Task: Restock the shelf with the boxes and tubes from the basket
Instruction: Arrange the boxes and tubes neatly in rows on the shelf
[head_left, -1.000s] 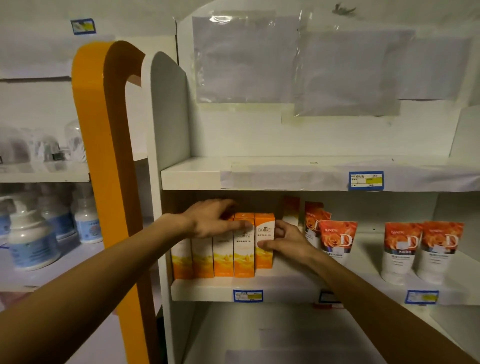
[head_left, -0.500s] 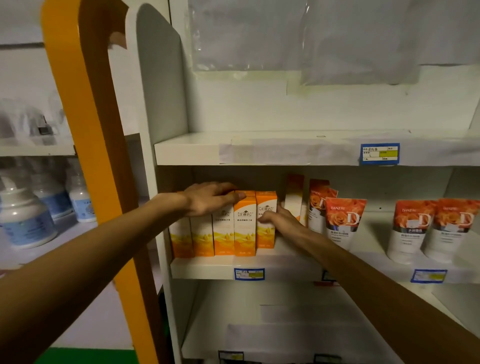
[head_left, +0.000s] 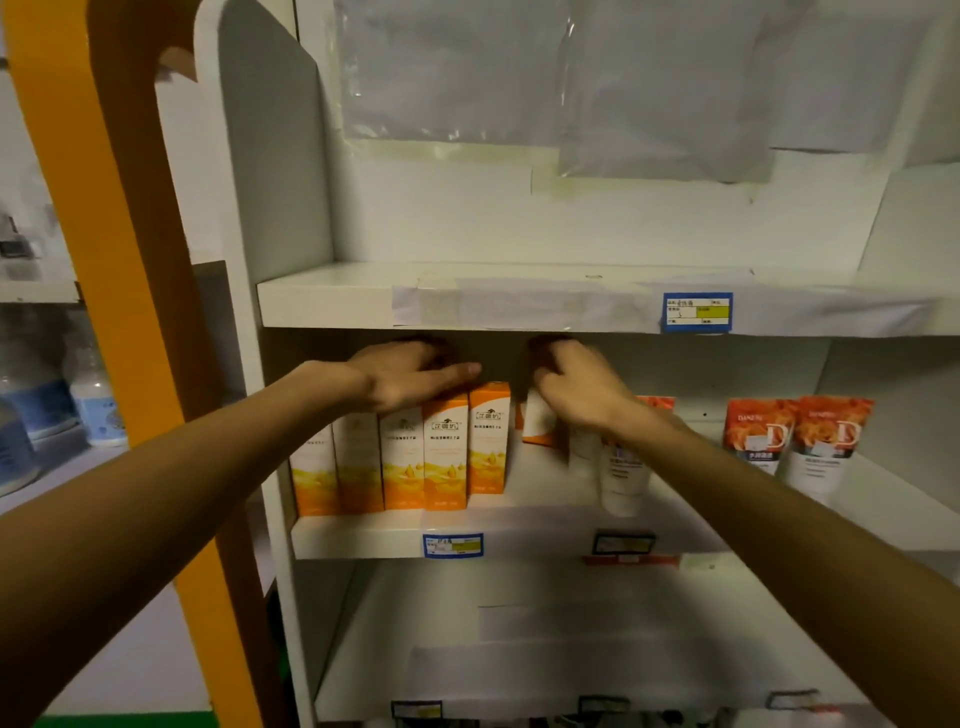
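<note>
Head view shows both of your arms reaching into the middle shelf (head_left: 519, 535) of the white unit. Your left hand (head_left: 405, 379) lies flat across the tops of the orange boxes (head_left: 415, 457), fingers straight and together, thumb tucked beneath; it presses on the row and grips nothing. The boxes stand upright, side by side, at the left end of the shelf, touching one another.

Your right hand (head_left: 576, 384) sits just right of that row, fingers curled round the top of a further box (head_left: 537, 426) that stands deeper in, behind the front row. The grip itself is partly hidden by the back of the hand, so how firmly it holds cannot be told. White tubes with orange tops stand to the right: one group (head_left: 618, 478) beneath your right forearm, a pair (head_left: 800, 441) well apart near the right wall. The basket is not in view.

Step in hand, as judged: aligning stock already placed, with one box being set into position.

Next move, as judged:
1. Keep the left hand steadying the row so no box tips.
2. Bring the held box flush against the rightmost box, upright.
3. Watch the tubes beside your right wrist; a sideways sweep could topple them.
</note>
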